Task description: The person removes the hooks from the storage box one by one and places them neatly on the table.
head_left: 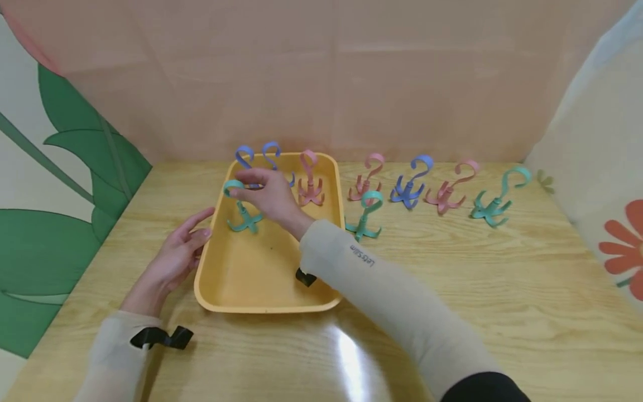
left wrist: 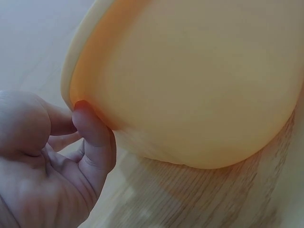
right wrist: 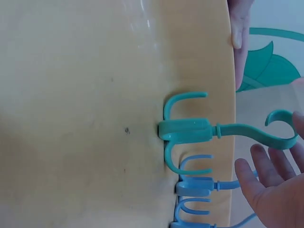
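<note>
Left of frame centre, we see right hand [head_left: 271, 195] pinch top curl of green hanger [head_left: 246, 221] between nearly closed fingers; prongs below, inside yellow tray [head_left: 266, 309]. Left hand [head_left: 173, 257], fingers loosely extended, touches tray's left side.

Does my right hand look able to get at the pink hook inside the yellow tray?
Probably yes: the pink hook stands near your right hand with nothing visible between them, though that hand pinches a green hook that likely needs releasing first.

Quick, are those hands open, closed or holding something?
Left hand: open, touching the yellow tray.
Right hand: holding a green hook by its curled top.
</note>
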Demonstrator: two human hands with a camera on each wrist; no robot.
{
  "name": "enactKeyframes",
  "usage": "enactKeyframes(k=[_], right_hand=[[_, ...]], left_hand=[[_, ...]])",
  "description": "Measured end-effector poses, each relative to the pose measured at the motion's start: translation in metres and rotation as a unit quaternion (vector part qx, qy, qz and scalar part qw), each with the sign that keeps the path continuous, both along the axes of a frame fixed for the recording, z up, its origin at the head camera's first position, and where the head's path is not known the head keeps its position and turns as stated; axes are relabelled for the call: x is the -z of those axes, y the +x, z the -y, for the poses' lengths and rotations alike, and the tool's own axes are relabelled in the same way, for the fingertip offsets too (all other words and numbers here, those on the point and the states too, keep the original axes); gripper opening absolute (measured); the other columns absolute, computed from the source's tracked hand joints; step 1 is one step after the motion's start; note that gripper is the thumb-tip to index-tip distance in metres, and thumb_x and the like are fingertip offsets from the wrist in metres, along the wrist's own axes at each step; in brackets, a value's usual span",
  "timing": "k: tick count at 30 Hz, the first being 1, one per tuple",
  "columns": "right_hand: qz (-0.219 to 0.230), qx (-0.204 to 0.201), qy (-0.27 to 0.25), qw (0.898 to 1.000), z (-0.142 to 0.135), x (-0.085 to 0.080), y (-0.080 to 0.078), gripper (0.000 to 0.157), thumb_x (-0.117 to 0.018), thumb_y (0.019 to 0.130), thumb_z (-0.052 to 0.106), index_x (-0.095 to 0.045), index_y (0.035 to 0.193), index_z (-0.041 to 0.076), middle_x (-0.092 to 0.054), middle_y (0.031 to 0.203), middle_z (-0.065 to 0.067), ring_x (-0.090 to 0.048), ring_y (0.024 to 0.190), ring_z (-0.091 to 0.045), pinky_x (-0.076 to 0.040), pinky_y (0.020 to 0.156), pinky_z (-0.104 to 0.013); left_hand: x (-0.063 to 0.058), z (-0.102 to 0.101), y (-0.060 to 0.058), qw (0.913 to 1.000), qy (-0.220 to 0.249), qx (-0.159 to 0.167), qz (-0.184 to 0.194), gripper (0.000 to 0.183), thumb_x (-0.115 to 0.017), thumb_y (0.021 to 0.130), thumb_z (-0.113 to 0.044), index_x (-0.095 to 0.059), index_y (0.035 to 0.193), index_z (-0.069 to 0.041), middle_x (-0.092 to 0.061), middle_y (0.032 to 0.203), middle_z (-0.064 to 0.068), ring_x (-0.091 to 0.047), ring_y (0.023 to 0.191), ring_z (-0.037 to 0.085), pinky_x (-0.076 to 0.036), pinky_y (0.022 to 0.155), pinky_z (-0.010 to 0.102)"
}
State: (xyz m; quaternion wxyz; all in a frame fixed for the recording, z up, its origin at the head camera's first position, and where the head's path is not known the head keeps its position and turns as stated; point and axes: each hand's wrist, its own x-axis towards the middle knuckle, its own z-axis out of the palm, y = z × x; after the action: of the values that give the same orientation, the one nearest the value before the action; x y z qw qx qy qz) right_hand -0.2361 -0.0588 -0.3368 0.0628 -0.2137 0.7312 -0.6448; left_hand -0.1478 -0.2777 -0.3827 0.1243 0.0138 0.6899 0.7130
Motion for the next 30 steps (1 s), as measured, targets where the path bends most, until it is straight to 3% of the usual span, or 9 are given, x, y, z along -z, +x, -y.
enactKeyframes(k=[8,17,23,30], right_hand=[[-0.014,0.022,0.025,0.999,0.004,0.001,0.003,0.021,-0.078,0.090,0.017,-0.076,0.109,0.010,-0.074,0.101,0.004,-0.066,0.101,-0.017,-0.053,0.082,-0.027],[-0.013,0.027,0.035,0.999,0.001,-0.004,0.007,0.020,-0.079,0.089,0.017,-0.077,0.108,0.009,-0.074,0.098,0.004,-0.067,0.092,-0.011,-0.053,0.079,-0.025],[-0.018,0.017,0.021,0.999,-0.004,-0.009,0.012,0.019,-0.079,0.089,0.014,-0.076,0.107,0.007,-0.074,0.095,0.001,-0.069,0.091,-0.015,-0.054,0.078,-0.025],[-0.027,0.006,0.026,0.999,-0.019,-0.021,0.022,0.017,-0.078,0.090,0.017,-0.077,0.106,0.011,-0.074,0.096,0.005,-0.069,0.088,-0.010,-0.055,0.079,-0.027]], left_hand=[[-0.001,0.002,0.002,1.0000,0.001,0.000,-0.004,0.058,-0.047,0.108,-0.023,-0.024,0.161,-0.015,-0.068,0.105,0.004,-0.068,0.081,0.012,-0.053,0.059,0.021],[-0.003,0.001,0.001,1.0000,0.005,0.004,-0.001,0.058,-0.048,0.108,-0.022,-0.024,0.161,-0.015,-0.068,0.105,0.004,-0.070,0.083,0.014,-0.056,0.062,0.024],[-0.003,0.001,0.001,1.0000,0.006,0.006,-0.003,0.058,-0.048,0.108,-0.022,-0.023,0.161,-0.015,-0.068,0.104,0.005,-0.069,0.081,0.014,-0.055,0.061,0.023],[-0.002,0.001,0.001,1.0000,0.005,0.005,-0.003,0.058,-0.047,0.108,-0.023,-0.023,0.161,-0.015,-0.068,0.104,0.004,-0.070,0.081,0.013,-0.055,0.060,0.023]])
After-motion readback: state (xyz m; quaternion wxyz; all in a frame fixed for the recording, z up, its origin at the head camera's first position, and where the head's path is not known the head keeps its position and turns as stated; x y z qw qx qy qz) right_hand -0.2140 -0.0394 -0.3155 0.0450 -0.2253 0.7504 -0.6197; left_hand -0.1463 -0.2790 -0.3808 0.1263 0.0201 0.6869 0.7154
